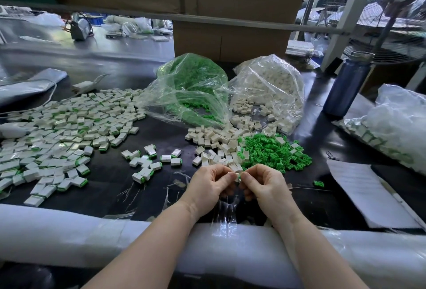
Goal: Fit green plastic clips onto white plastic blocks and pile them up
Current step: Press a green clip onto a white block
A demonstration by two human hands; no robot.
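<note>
Both hands are meeting over the black table, low in the middle of the view. The left hand is curling its fingers and pinching a white block between thumb and forefinger; the right hand is pinching the same small piece from the other side, with a sliver of green clip showing at the fingertips (how far the clip is seated is too small to tell). Fingertips of the two hands are touching, or nearly so.

At about 12 o'clock from the hands, just beyond the knuckles, a loose heap of bare white blocks is lying, and at 1 o'clock, touching that heap, a heap of loose green clips is spreading out. A single green clip is sitting alone at 3 o'clock.

At 10 o'clock a wide pile of finished blocks with green edges is covering the left part of the table, with a few stragglers lying between it and the hands.

Farther off at 12 o'clock, two clear plastic bags are slumping open: one holding green clips, the other white blocks. A blue bottle is standing upright at 2 o'clock, and a sheet of white paper is lying at 3 o'clock. White foam padding is running along the near table edge under the forearms.
</note>
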